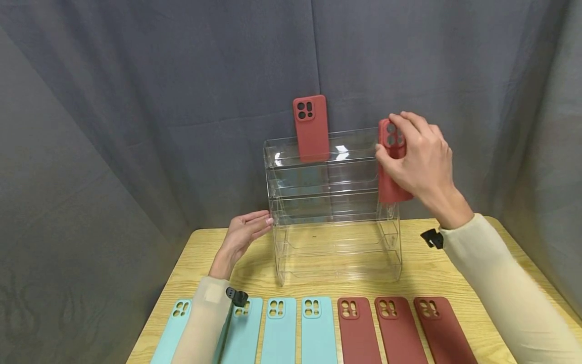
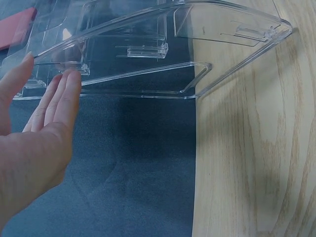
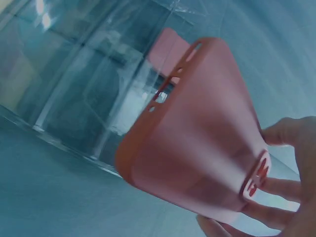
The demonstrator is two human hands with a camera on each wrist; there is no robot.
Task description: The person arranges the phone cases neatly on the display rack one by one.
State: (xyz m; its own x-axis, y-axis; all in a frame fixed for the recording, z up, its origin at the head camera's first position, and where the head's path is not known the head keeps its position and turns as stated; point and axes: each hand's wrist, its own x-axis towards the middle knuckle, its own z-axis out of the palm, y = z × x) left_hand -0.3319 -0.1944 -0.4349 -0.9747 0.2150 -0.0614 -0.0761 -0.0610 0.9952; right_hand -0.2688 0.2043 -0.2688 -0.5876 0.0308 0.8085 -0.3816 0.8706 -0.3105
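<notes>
A red phone case (image 1: pixel 392 174) is gripped near its camera-cutout end by my right hand (image 1: pixel 425 156), held upright at the right end of a clear tiered display rack (image 1: pixel 336 202). In the right wrist view the case (image 3: pixel 197 133) hangs with its slotted bottom edge away from the fingers. My left hand (image 1: pixel 245 235) has its fingers straight and touches the rack's left side panel; the left wrist view shows this hand (image 2: pixel 49 118) against the clear plastic (image 2: pixel 143 94). Another red case (image 1: pixel 313 136) stands in the top tier, left of centre.
Several turquoise cases (image 1: pixel 278 333) lie in a row along the front of the wooden table (image 1: pixel 254 273). To their right lie three darker red cases (image 1: pixel 359 333). A grey curtain (image 1: pixel 204 101) hangs behind and at both sides.
</notes>
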